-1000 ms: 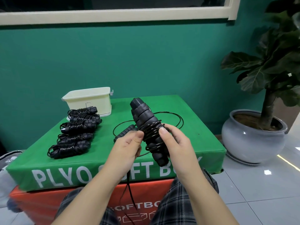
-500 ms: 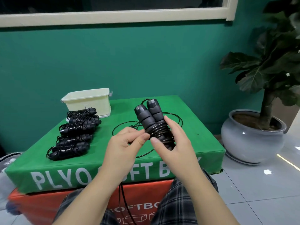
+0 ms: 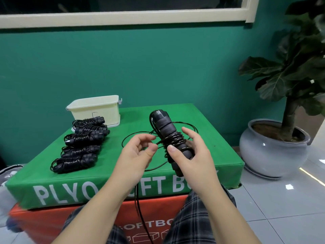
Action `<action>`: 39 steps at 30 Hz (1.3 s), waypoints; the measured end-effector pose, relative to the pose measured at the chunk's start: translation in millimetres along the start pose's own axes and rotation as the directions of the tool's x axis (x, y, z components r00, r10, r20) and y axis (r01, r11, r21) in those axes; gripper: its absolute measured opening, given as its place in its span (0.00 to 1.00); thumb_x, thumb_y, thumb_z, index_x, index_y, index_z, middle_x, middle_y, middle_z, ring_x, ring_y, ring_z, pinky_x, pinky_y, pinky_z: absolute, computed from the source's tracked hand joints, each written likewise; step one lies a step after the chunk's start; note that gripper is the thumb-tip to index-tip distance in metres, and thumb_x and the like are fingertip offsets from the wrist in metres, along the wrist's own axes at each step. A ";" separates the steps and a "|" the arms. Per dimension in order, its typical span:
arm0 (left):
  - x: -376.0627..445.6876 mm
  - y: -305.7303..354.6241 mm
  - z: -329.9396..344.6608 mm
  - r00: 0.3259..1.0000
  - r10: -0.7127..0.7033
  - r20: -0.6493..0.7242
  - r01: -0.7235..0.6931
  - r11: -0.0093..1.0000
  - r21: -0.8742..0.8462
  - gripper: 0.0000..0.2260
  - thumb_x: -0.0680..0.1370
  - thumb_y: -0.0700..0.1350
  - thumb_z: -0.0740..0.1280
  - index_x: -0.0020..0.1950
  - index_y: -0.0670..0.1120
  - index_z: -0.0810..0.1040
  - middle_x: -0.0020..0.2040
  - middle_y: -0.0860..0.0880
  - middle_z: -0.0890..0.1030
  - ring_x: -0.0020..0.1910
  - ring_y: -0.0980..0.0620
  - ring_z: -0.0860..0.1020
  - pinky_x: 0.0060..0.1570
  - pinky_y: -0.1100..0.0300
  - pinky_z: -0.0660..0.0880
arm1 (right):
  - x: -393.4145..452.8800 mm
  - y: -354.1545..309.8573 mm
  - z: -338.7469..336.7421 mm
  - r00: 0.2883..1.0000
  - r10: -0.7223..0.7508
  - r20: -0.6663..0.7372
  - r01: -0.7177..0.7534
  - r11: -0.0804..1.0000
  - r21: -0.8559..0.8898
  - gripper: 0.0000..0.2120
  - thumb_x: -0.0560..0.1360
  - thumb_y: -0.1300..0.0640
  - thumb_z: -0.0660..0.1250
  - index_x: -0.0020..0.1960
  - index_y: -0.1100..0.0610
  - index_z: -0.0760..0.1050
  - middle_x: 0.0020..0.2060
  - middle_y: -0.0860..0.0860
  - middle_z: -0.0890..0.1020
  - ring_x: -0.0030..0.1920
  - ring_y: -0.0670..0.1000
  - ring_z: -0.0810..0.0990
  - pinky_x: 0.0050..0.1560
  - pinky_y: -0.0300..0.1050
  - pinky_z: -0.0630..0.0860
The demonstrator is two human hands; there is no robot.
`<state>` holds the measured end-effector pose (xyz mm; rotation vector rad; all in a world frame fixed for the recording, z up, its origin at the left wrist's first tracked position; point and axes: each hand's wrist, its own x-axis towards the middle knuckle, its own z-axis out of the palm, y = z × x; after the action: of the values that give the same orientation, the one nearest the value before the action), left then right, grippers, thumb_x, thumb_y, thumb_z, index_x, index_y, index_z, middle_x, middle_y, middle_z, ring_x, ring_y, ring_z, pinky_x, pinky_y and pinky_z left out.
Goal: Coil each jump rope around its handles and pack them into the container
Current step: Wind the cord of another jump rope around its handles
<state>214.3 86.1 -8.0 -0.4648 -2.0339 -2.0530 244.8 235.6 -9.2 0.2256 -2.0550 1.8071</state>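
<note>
gripping the pair of black handles (image 3: 168, 138) bunched together, the right hand (image 3: 191, 155) keeps them tilted up over the green plyo box (image 3: 216, 147), thumb pressed on the turns already wound so they cannot slip loose. the left hand (image 3: 139, 152) sits just beside them, toward the near edge of the box, with thumb and forefinger pinched narrow on the thin black cord (image 3: 159, 142), apparently feeding it under tension for the next wrap; whether the other fingers touch the cord i cannot tell from this angle. slack from the same rope lies in a loose loop (image 3: 186, 123) on the box top behind the handles, and a strand drops off the front edge of the box between the person's knees, so a fair length looks left to wind. on the left part of the box top, five finished bundles (image 3: 82, 141) lie in a row, each wound tight round its handles, lined up in front of the cream container (image 3: 95, 110) at the far left corner of the box, handy for packing later. none looks to be inside it yet, though its interior is hidden from here.
</note>
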 end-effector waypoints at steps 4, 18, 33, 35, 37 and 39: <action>3.1 -1.4 0.8 0.996 -0.085 0.008 0.085 0.992 -0.093 0.06 0.75 0.41 0.63 0.52 0.47 0.71 0.36 0.49 0.72 0.21 0.60 0.63 0.22 0.69 0.61 | -2.9 0.0 3.0 0.999 -0.014 0.040 0.012 0.999 0.047 0.21 0.67 0.45 0.69 0.58 0.37 0.69 0.45 0.46 0.82 0.42 0.46 0.82 0.47 0.48 0.80; 0.5 -4.6 -6.7 0.996 0.007 0.092 -0.024 0.983 0.184 0.32 0.59 0.80 0.58 0.35 0.52 0.76 0.26 0.56 0.71 0.25 0.59 0.66 0.27 0.69 0.62 | -4.7 2.2 6.5 0.982 -0.110 0.153 0.088 0.985 0.147 0.21 0.72 0.46 0.64 0.64 0.38 0.68 0.42 0.46 0.80 0.40 0.42 0.79 0.43 0.37 0.75; -6.5 20.8 -10.8 0.979 0.203 -0.003 -0.190 0.922 0.337 0.15 0.71 0.53 0.64 0.25 0.53 0.77 0.27 0.58 0.72 0.28 0.61 0.69 0.31 0.70 0.62 | 1.7 11.1 8.2 0.971 -0.238 0.016 0.238 0.968 -0.074 0.20 0.73 0.38 0.58 0.66 0.34 0.64 0.59 0.37 0.72 0.60 0.40 0.73 0.58 0.30 0.68; -6.5 19.3 -10.6 0.973 0.231 0.006 -0.218 0.909 0.356 0.14 0.71 0.53 0.65 0.28 0.48 0.79 0.28 0.57 0.73 0.29 0.61 0.70 0.32 0.70 0.63 | 1.7 11.4 5.7 0.982 -0.174 0.071 0.181 0.977 -0.109 0.31 0.67 0.34 0.61 0.69 0.35 0.61 0.60 0.36 0.69 0.62 0.38 0.71 0.58 0.28 0.68; -7.7 20.3 -8.4 0.970 0.241 0.016 -0.230 0.902 0.365 0.12 0.70 0.52 0.65 0.29 0.49 0.79 0.29 0.58 0.73 0.31 0.61 0.71 0.34 0.70 0.64 | 1.2 11.6 4.4 0.986 -0.135 0.101 0.152 0.970 -0.188 0.43 0.62 0.32 0.65 0.74 0.40 0.58 0.61 0.38 0.65 0.63 0.34 0.67 0.57 0.25 0.66; -8.7 21.9 -6.1 0.973 0.231 0.018 -0.222 0.910 0.349 0.09 0.70 0.52 0.66 0.32 0.52 0.81 0.30 0.59 0.74 0.32 0.62 0.72 0.35 0.71 0.66 | 1.4 11.4 4.3 0.989 -0.112 0.098 0.134 0.957 -0.256 0.48 0.59 0.32 0.67 0.76 0.42 0.56 0.59 0.39 0.63 0.61 0.33 0.66 0.54 0.23 0.65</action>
<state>230.0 79.0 9.1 -0.5723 -2.1533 -1.5156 238.5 233.3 -19.4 0.3489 -2.2567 1.4571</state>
